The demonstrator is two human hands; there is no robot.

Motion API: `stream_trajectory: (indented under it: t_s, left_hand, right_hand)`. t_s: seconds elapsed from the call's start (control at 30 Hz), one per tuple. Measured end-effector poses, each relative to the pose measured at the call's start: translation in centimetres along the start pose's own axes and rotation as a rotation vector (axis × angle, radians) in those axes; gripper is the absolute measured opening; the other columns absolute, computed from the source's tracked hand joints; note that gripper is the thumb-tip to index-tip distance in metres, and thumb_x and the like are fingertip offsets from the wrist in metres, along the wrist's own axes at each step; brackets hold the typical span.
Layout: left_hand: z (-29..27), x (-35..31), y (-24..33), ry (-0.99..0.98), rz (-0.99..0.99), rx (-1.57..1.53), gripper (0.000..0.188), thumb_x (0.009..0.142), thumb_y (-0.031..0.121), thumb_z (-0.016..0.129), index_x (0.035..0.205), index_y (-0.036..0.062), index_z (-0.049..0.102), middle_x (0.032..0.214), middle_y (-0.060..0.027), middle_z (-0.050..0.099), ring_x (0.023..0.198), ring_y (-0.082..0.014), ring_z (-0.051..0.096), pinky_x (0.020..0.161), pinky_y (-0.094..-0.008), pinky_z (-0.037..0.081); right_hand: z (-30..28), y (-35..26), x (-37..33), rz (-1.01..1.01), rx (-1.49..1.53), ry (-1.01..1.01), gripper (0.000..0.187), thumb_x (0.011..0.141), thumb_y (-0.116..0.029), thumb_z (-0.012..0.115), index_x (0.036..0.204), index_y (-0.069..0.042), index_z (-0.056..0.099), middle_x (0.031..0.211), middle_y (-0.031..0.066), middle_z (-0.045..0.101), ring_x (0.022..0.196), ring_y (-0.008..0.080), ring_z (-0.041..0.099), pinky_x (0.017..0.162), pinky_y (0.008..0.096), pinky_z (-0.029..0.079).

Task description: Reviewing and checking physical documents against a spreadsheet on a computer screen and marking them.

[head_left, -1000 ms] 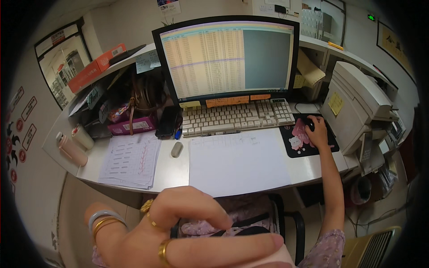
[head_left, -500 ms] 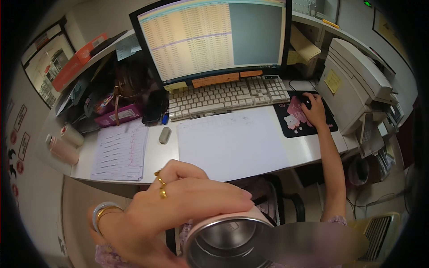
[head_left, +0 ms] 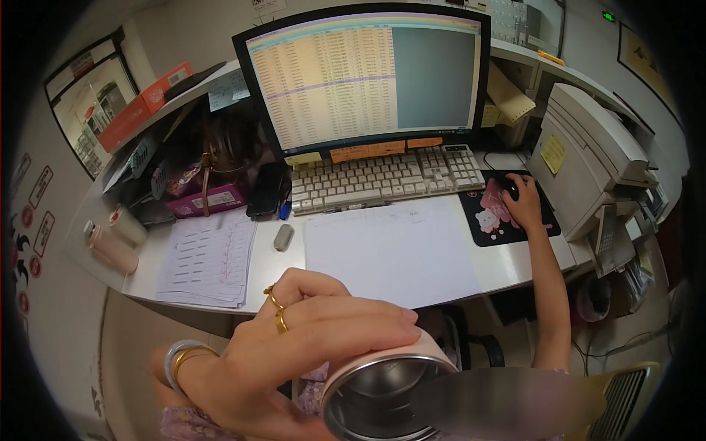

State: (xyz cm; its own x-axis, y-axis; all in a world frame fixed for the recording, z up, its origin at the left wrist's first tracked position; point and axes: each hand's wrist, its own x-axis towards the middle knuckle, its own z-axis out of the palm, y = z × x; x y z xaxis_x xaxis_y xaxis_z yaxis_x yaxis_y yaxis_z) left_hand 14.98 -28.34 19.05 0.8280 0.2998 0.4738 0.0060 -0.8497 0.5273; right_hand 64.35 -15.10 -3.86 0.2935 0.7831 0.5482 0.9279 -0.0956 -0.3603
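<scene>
Close in front of me, my left hand (head_left: 316,331) is closed around a pale pink insulated cup (head_left: 390,349) with a steel rim and lining. The cup is tilted so that its mouth faces me, and a blurred patch hides its right side. Gold rings and bangles sit on the left hand and wrist. My right hand (head_left: 523,202) lies curled over a dark computer mouse (head_left: 512,192). Under the mouse is a black mouse pad (head_left: 489,229) with a pink cartoon picture.
A monitor (head_left: 368,88) stands behind a white keyboard (head_left: 382,176). White paper (head_left: 390,250) covers the desk's middle, with stacked sheets (head_left: 202,261) and a grey oval object (head_left: 284,237) to its left. Two bottles (head_left: 114,250) stand far left; a printer (head_left: 588,147) sits right.
The desk and monitor appear lower and slightly to the right as my view shifts. My left hand and the cup have moved a little right in the picture. The right hand stays on the mouse.
</scene>
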Motion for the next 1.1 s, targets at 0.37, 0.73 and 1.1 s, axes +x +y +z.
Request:
stream_trajectory:
  t_s: [0.37,0.73,1.1]
  left_hand:
    - [0.2,-0.8,0.1,0.111,-0.001,0.173,0.062,0.064,0.025,0.090,0.113,0.0044,0.060,0.115,-0.0178,0.067,0.087,-0.0230,0.057,0.082,-0.0357,0.038]
    - [0.6,-1.2,0.9,0.141,-0.048,0.153,0.055,0.065,0.026,0.091,0.110,0.0084,0.063,0.111,-0.0131,0.069,0.089,-0.0220,0.055,0.083,-0.0351,0.038]
    - [2.2,-1.1,1.4,0.368,-0.005,0.260,0.033,0.073,0.033,0.085,0.094,0.0148,0.066,0.101,-0.0070,0.072,0.085,-0.0211,0.054,0.080,-0.0366,0.042]
  right_hand:
    - [0.2,0.0,0.3,-0.023,-0.005,0.017,0.043,0.081,-0.024,0.066,0.123,-0.018,0.059,0.122,0.0191,0.052,0.112,0.0387,0.054,0.094,0.0445,0.046]
    - [0.1,0.0,0.3,-0.045,-0.001,0.028,0.042,0.080,-0.024,0.066,0.122,-0.018,0.060,0.122,0.0190,0.052,0.112,0.0387,0.054,0.094,0.0447,0.046]
    - [-0.2,-0.3,0.2,-0.023,-0.018,0.011,0.043,0.080,-0.023,0.066,0.122,-0.018,0.059,0.122,0.0178,0.052,0.110,0.0378,0.056,0.093,0.0447,0.047]
